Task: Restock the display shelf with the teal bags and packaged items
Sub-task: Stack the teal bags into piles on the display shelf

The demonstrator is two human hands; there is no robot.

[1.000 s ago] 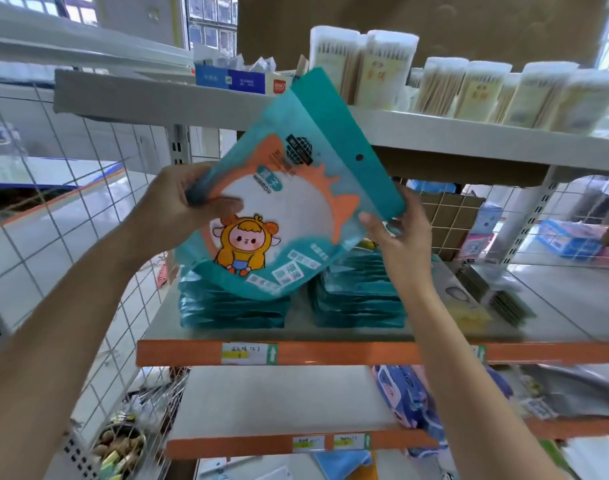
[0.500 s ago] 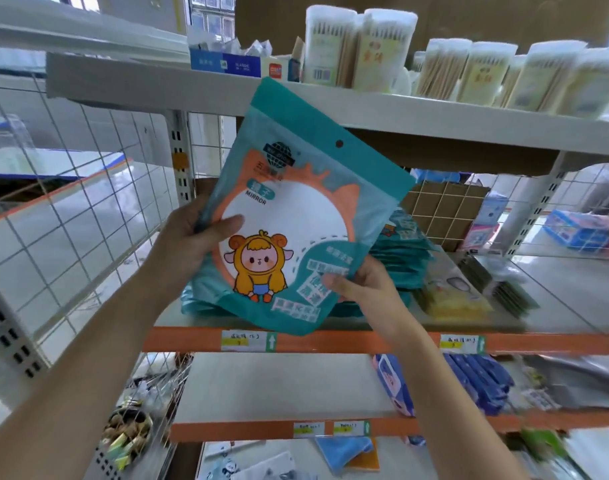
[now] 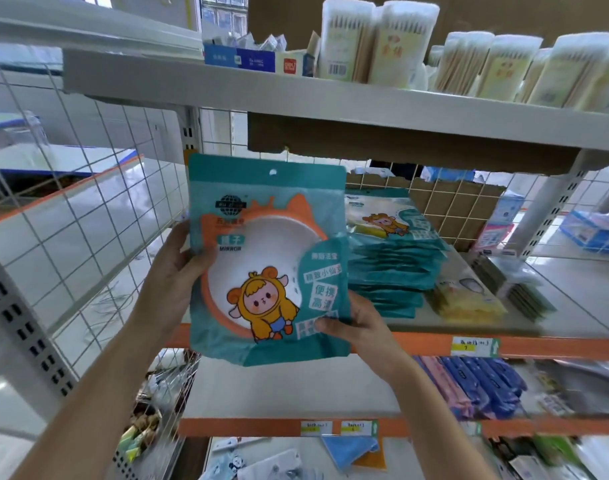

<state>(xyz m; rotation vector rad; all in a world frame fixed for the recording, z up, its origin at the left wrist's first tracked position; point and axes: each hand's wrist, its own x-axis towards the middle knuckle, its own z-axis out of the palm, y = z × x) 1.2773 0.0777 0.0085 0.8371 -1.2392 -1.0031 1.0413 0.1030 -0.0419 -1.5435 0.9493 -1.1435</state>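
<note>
A teal bag (image 3: 266,258) printed with an orange ring and a cartoon sheep figure stands upright in front of the middle shelf (image 3: 434,346). My left hand (image 3: 173,275) grips its left edge, thumb on the front. My right hand (image 3: 358,323) pinches its lower right corner. Behind it to the right, a stack of the same teal bags (image 3: 389,268) lies flat on the shelf. Whatever lies on the shelf directly behind the held bag is hidden.
Yellow packets (image 3: 469,299) and dark flat packs (image 3: 524,292) lie right of the stack. Cotton swab tubs (image 3: 379,39) line the top shelf (image 3: 296,95). A wire grid panel (image 3: 88,188) closes the left side. Blue and pink packs (image 3: 476,386) fill the lower shelf.
The bag has turned from tilted to upright and squared up. My right hand slid from its right edge to the lower right corner. The view shifted left and closer.
</note>
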